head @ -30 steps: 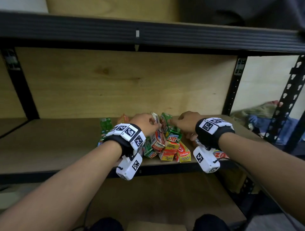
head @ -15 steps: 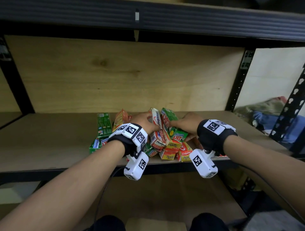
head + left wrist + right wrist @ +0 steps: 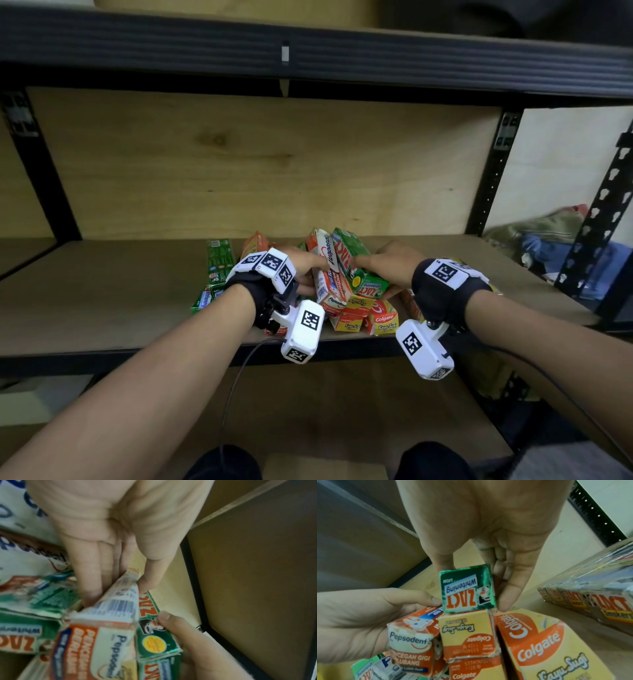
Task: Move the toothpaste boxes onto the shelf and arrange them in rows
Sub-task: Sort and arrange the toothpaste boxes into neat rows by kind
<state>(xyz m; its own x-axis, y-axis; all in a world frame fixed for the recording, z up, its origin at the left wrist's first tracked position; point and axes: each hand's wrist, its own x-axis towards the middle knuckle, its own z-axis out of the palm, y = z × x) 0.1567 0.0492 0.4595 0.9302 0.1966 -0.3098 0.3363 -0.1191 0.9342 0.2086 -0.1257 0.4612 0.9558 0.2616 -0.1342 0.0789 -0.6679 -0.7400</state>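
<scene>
A jumbled pile of toothpaste boxes lies near the front edge of the wooden shelf (image 3: 102,294). My left hand (image 3: 313,274) grips a white-and-orange Pepsodent box (image 3: 330,274) that is tilted up out of the pile. The left wrist view shows my fingers and thumb pinching that Pepsodent box (image 3: 118,601). Right beside it, my right hand (image 3: 373,270) grips a green Zact box (image 3: 356,270). In the right wrist view the thumb and fingers clamp the Zact box (image 3: 467,588) by its sides. Orange Colgate boxes (image 3: 380,318) (image 3: 547,642) lie underneath.
Green boxes (image 3: 219,260) lie flat to the left of the pile. A wrapped pack of Zact boxes (image 3: 590,595) sits to the right. The upper shelf beam (image 3: 308,54) hangs overhead, with a black post (image 3: 493,178) at the right. A cloth bundle (image 3: 541,233) lies beyond it.
Both hands stay at the pile. The Pepsodent and Zact boxes now stand tilted up higher between the hands, and the hands have shifted slightly toward the front edge.
</scene>
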